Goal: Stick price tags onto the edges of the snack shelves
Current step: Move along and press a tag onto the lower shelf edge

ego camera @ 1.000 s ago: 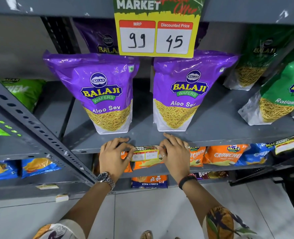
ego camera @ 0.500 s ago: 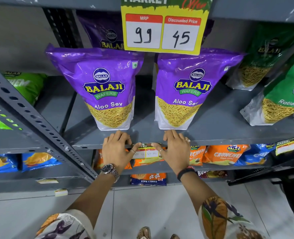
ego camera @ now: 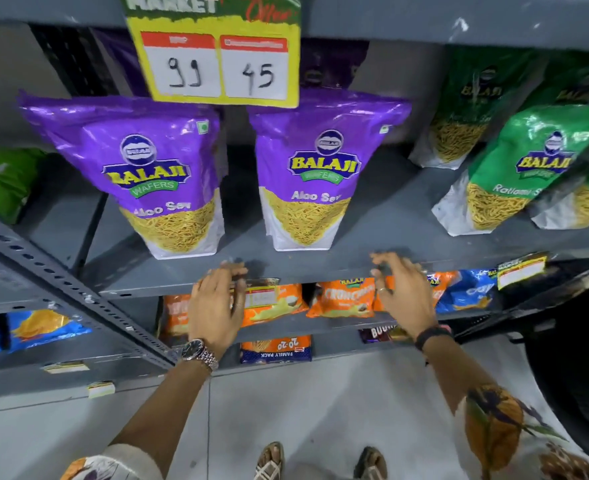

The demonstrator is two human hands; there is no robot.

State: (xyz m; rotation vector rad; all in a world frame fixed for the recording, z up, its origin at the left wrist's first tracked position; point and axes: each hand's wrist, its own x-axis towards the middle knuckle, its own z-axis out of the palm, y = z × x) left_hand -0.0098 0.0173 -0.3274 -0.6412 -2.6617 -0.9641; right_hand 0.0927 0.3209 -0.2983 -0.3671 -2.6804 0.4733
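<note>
**Snack shelf, price tag on front edge: both hands free**

- Price tag (ego camera: 263, 295): small yellow-and-red label, sat on the front edge of the grey shelf (ego camera: 320, 271), centre of the frame, hanging down in front of the orange snack packets (ego camera: 346, 297) on the tier below. Print blurred, not legible
- Left hand (ego camera: 217, 306): lower centre-left, fingers spread and loose, grasping nothing; fingertips at the shelf edge, just left of the tag. Whether they touched the tag could not be told through the blur. Wristwatch (ego camera: 198, 353) on the wrist
- Right hand (ego camera: 402, 292): lower centre-right, fingers splayed and slack, holding nothing, well apart from the tag, in front of the shelf edge. Dark band (ego camera: 431, 336) on the wrist
- Two purple Aloo Sev bags (ego camera: 154, 174), upright side by side on the shelf, centre
- Green bags (ego camera: 528, 168), leaning, right of the frame
- Large yellow price card (ego camera: 217, 64), marked 99 and 45, top centre, hung from the shelf above
- Second tag (ego camera: 521, 270) on the shelf edge at the right
- Blue packets (ego camera: 466, 292), lower tier, right of the orange ones
</note>
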